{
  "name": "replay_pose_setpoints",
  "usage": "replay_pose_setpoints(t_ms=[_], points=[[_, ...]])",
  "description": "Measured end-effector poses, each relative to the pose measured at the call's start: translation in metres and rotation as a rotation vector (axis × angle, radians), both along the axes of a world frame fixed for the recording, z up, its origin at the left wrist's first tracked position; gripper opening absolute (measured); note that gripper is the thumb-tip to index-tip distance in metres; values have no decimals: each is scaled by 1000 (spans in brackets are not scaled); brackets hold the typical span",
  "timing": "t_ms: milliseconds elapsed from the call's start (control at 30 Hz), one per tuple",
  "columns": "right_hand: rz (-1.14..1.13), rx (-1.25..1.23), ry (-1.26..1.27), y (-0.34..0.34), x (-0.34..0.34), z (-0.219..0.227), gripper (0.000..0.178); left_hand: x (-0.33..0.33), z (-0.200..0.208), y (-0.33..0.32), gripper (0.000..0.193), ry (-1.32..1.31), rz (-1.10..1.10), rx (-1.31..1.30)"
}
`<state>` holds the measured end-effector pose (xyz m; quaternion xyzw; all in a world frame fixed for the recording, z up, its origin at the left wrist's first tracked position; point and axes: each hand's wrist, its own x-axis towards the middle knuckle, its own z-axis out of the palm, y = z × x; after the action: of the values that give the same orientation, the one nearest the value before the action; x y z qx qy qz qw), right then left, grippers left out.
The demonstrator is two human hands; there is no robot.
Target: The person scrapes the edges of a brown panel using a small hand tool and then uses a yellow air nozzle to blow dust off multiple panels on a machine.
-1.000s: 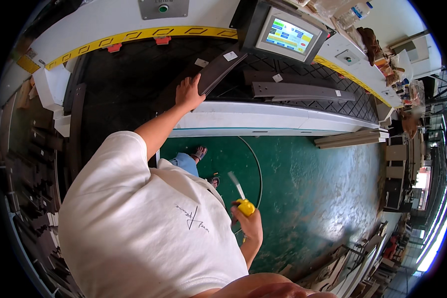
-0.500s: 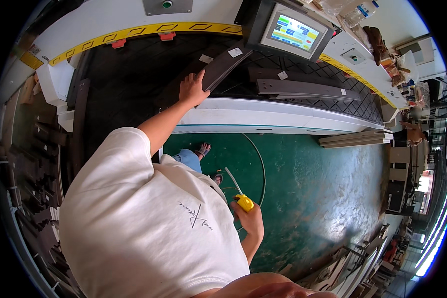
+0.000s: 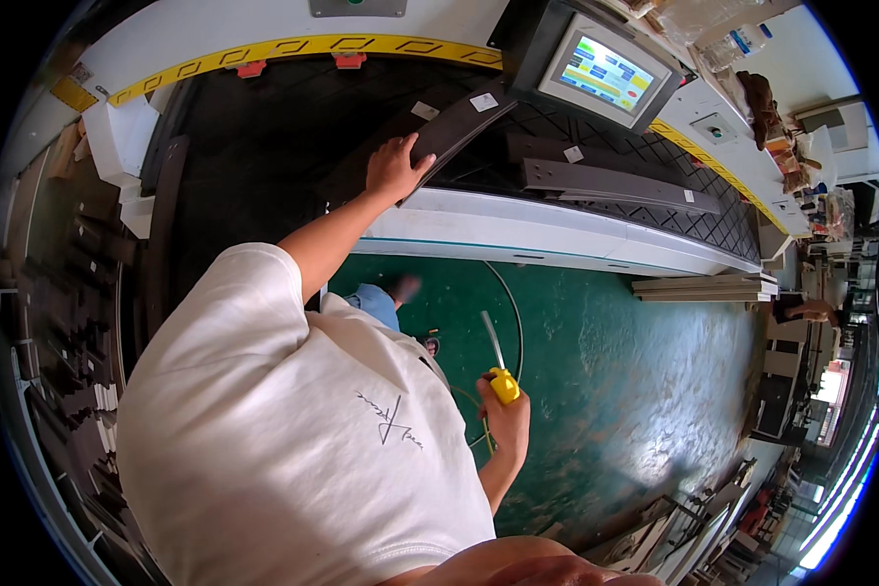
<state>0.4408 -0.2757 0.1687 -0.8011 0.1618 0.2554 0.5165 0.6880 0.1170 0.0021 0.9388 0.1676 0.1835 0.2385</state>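
My left hand (image 3: 397, 168) reaches over the machine bed, fingers bent over a long dark board (image 3: 462, 125) with a white label. The board lies at a slant, and beside it is another dark piece with a small label (image 3: 424, 110). The fingertips' hold on the underside is hidden. Low at my right side, my right hand (image 3: 507, 426) is closed around a yellow tape measure (image 3: 504, 385). A short pale metal strip (image 3: 491, 337) sticks out of its case, clear of the boards.
More labelled dark boards (image 3: 610, 184) lie on the bed to the right. A control screen (image 3: 607, 73) overhangs the bed's far side. A white rail (image 3: 518, 228) edges the bed. On the green floor are a dark hose (image 3: 519, 322) and stacked pale boards (image 3: 705, 289).
The view has shifted slightly. My right hand has raised the tape measure a little and turned its strip more upright. My left hand stays on the board. One foot below has moved and is blurred.
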Motion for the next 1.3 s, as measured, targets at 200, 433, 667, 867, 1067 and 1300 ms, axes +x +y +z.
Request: replay_pose_setpoints(t_ms=[200,433,667,867,1067,1300], points=[[-70,48,-36,3,6,-7,17,0,3,5,68,34,-10,-116],[135,62,77,11,11,-15,20,-36,5,48,64,184,-85,-251],[209,8,77,14,28,-9,22,-64,0,65,50,115,-13,-387],[201,-45,89,14,39,-8,25,-79,5,77,53,215,-3,-503],[174,-45,22,20,39,-19,22,-97,-2,92,46,213,-12,-879],[498,-95,156,27,43,-5,31,-123,-13,113,33,152,192,-1322]])
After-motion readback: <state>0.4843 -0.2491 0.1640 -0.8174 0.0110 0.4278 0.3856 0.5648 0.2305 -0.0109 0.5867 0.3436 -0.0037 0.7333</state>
